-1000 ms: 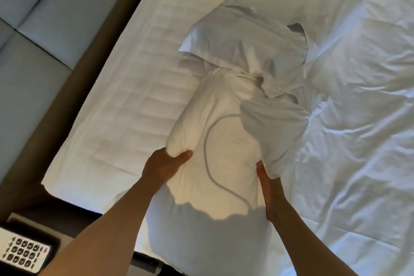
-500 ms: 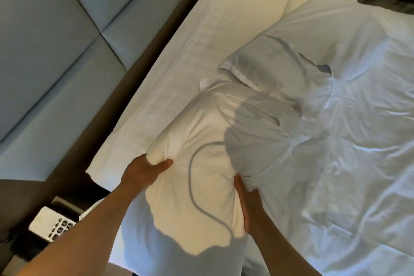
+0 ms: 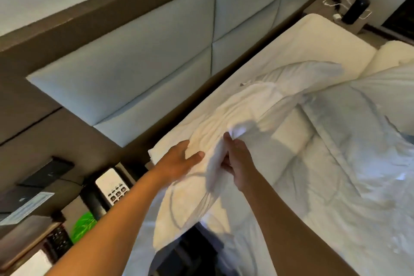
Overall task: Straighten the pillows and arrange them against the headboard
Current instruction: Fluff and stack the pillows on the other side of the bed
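A white pillow (image 3: pixel 224 119) is lifted off the mattress, its long axis running away from me along the bed's head end. My left hand (image 3: pixel 179 160) presses on its near left side with the fingers spread. My right hand (image 3: pixel 237 159) is closed on a fold of the pillowcase near the middle. A second white pillow (image 3: pixel 307 74) lies just beyond the first. The pale padded headboard (image 3: pixel 156 63) runs along the left, a short gap away from the held pillow.
A rumpled white duvet (image 3: pixel 358 152) covers the right part of the bed. A nightstand at lower left holds a telephone (image 3: pixel 112 186) and dark items. The far nightstand carries a dark bottle (image 3: pixel 355 10) and cables. Bare mattress (image 3: pixel 302 40) shows by the headboard.
The pillow has been raised and swung toward the headboard. My right hand moved from its right edge to pinch the case near the middle. The view tilted up, showing more headboard.
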